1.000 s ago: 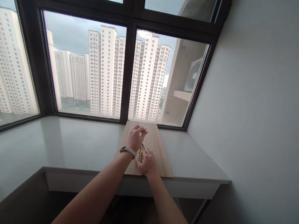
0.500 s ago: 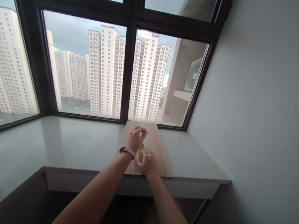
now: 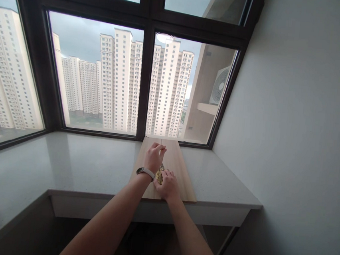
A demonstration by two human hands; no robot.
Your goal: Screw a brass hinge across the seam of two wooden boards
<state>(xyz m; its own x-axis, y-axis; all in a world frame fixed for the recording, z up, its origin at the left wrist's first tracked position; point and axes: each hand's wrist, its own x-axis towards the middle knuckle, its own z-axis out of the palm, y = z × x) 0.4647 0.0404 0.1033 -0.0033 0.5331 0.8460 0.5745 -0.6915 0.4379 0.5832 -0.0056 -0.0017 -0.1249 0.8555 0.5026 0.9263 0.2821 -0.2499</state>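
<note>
A long wooden board [image 3: 181,166] lies on the white stone counter [image 3: 94,164] below the window. My left hand [image 3: 154,157], with a pale band on the wrist, hovers over the board with its fingers pinched on a thin needle-like pin that sticks up. My right hand [image 3: 168,185] rests on the board's near end, fingers closed on a small yellow and dark patterned object [image 3: 159,176] that lies between both hands. Most of that object is hidden by my hands.
The counter runs left along a dark-framed window [image 3: 144,81] and ends at a white wall [image 3: 294,115] on the right. Its front edge drops to a dark space where my knees are. Tower blocks and an air-conditioner unit [image 3: 220,84] show outside.
My left hand has shifted very slightly with the pin. Otherwise both hands and the board stay as they were.
</note>
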